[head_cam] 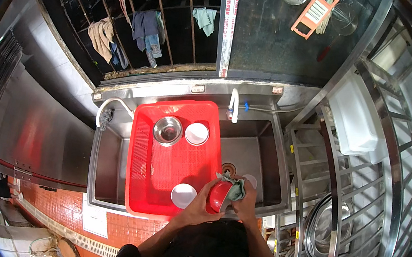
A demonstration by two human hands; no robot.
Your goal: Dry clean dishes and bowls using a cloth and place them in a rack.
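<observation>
My left hand point(200, 206) grips a red bowl point(217, 197) near the right front edge of a red plastic basket point(174, 163). In my right hand point(246, 204) is a grey-green cloth point(236, 190), pressed against the bowl's rim and inside. The basket lies across the double steel sink. It holds a steel bowl point(168, 130) and a white bowl point(197, 133) at the back, and another white bowl point(183, 196) at the front beside my left hand. A round pale item point(250, 181), partly hidden by my right hand, shows in the right sink basin point(244, 144).
White faucets point(235, 105) point(114, 102) stand behind the basins. A steel rack point(338, 183) at the right holds metal trays point(323, 227) and a white plastic container point(358, 116). Cloths point(146, 30) hang on the window bars. An orange grater point(314, 14) hangs at the upper right.
</observation>
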